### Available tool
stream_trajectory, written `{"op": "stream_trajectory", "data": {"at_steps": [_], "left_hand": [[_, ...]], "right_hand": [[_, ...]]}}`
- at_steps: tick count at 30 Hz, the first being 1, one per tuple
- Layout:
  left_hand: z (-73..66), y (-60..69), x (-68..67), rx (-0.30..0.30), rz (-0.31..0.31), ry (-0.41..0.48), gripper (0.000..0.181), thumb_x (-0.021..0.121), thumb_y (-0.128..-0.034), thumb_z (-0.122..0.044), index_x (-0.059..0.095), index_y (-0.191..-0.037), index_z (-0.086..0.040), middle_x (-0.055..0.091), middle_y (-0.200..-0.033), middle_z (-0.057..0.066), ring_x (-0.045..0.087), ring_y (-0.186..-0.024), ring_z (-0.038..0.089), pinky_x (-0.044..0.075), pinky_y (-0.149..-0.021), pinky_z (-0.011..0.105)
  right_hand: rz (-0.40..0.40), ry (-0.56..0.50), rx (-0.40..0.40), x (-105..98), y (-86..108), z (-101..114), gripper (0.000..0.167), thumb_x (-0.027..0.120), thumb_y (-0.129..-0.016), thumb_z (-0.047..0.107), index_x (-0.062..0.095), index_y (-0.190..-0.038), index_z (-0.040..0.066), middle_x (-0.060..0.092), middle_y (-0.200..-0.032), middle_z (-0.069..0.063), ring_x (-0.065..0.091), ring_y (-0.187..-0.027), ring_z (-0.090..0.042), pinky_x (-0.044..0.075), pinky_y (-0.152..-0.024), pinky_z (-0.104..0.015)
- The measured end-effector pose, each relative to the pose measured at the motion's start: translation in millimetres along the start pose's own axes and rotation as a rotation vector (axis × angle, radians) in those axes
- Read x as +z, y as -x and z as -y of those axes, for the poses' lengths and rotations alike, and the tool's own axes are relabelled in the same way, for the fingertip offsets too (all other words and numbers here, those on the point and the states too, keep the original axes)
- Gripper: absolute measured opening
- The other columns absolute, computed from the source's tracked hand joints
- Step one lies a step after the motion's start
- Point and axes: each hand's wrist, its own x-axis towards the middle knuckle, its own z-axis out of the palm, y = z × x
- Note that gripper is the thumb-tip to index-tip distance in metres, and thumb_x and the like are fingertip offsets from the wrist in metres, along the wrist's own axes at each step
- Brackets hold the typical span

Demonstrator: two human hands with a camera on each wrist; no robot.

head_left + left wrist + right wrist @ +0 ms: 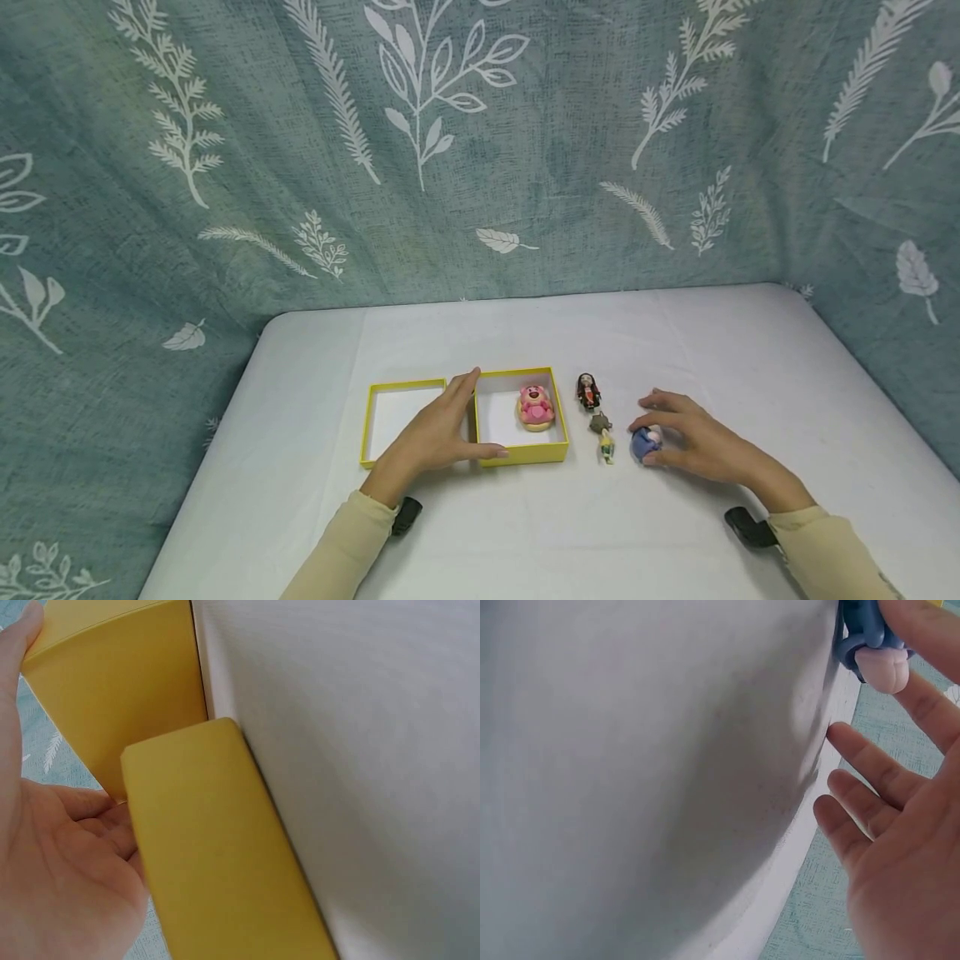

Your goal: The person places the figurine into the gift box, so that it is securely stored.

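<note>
My left hand (435, 429) holds the left side of an open yellow box (525, 455), thumb on the near side and fingers toward the far corner. Yellow walls of the box (127, 690) also show in the left wrist view. A pink bear figurine (536, 408) sits inside the box, toward its right. To the right of the box, my right hand (701, 437) pinches a small blue figurine (645, 445) between thumb and index finger. The same blue figurine (864, 626) appears at the top right of the right wrist view, the other fingers spread apart.
Left of the box lies a yellow-edged lid (397, 412), partly behind my left hand. Between the box and my right hand are a dark-haired figurine (588, 392), a grey-brown piece (600, 422) and a small yellow-green figurine (607, 448). A white cloth (525, 533) covers the table.
</note>
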Motion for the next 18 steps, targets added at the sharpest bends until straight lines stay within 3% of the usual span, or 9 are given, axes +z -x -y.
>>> {"op": "stream_trajectory", "data": {"at_steps": [6,11,18], "left_hand": [[-0.1,0.3,-0.3,0.006,-0.006,0.001,0.123,0.066,-0.0669,-0.081,0.009,-0.159,-0.021,0.029,-0.158,0.004,0.047,-0.135,0.027,0.044,-0.108,0.042],[0.0,0.1,-0.2,0.007,-0.008,-0.001,0.123,0.066,-0.0675,-0.08,0.01,-0.159,-0.02,0.029,-0.158,0.005,0.047,-0.135,0.027,0.044,-0.108,0.043],[0.4,0.0,0.0,0.011,-0.009,-0.007,0.123,0.066,-0.0679,-0.08,0.009,-0.159,-0.021,0.029,-0.158,0.005,0.049,-0.133,0.027,0.044,-0.107,0.042]], "right_hand": [[0.012,0.008,0.052,-2.5,1.0,2.9,0.047,0.081,-0.079,0.03,0.068,-0.12,0.011,0.05,-0.137,-0.024,0.034,-0.132,-0.051,0.031,-0.098,-0.072],[0.028,0.021,0.113,-4.4,1.1,3.6,0.049,0.082,-0.078,0.034,0.067,-0.117,0.008,0.049,-0.137,-0.024,0.033,-0.133,-0.05,0.031,-0.101,-0.07],[-0.001,0.025,0.077,-5.0,1.1,2.8,0.049,0.084,-0.074,0.025,0.067,-0.116,0.007,0.052,-0.134,-0.02,0.037,-0.132,-0.048,0.033,-0.102,-0.067]]}}
